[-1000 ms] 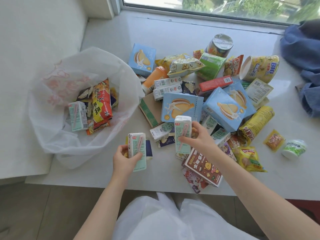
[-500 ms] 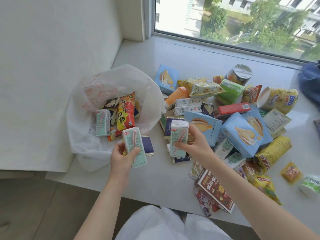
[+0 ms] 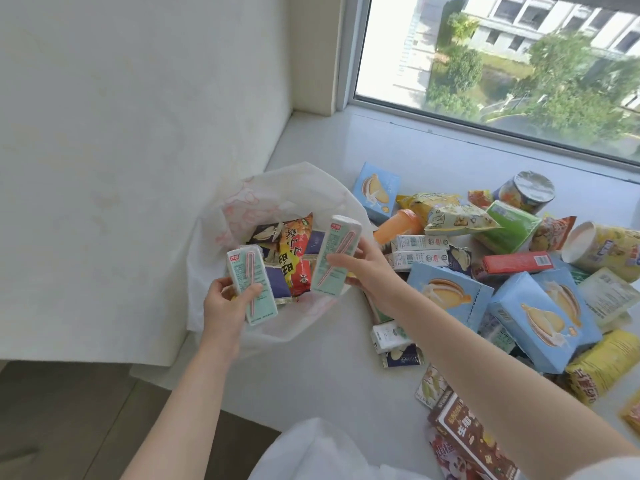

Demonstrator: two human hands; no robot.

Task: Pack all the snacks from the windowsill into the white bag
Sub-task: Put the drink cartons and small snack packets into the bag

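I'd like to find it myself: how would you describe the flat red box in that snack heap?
Start at the window and drop to the snack pile on the white windowsill beneath it. Just right of the two small white cartons lying on their sides, the flat red box lies above the pale blue boxes. It is the only plain red, long, thin box there.

Windowsill w/ snacks, bag
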